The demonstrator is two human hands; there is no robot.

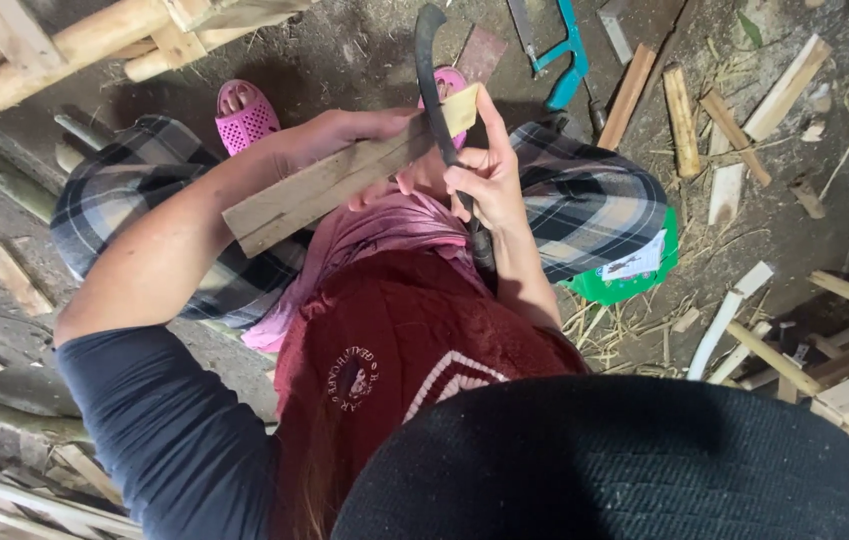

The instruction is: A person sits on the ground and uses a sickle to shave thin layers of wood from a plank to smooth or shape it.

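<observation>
While the left hand (344, 130) wraps its fingers around the upper part of a flat, pale wooden slat (344, 180), the right hand (489, 180) is closed in a fist on the handle of a dark, curved-bladed knife (431, 85), its forefinger stretched up along the slat's far end. The slat lies slanted between both hands, above the lap, and the knife's blade crosses its top end, touching the wood just beside the left fingers. Below the hands sit a pink cloth (374, 235) and plaid trousers (584, 205); beyond the left hand a pink perforated slipper (244, 115) shows on the dirt floor (344, 50). Past the right hand lies a teal-framed hacksaw (566, 55), and further to the right of it short cut wooden pieces (682, 120) are scattered. A green plastic bag (634, 280) rests just right of the right forearm.
</observation>
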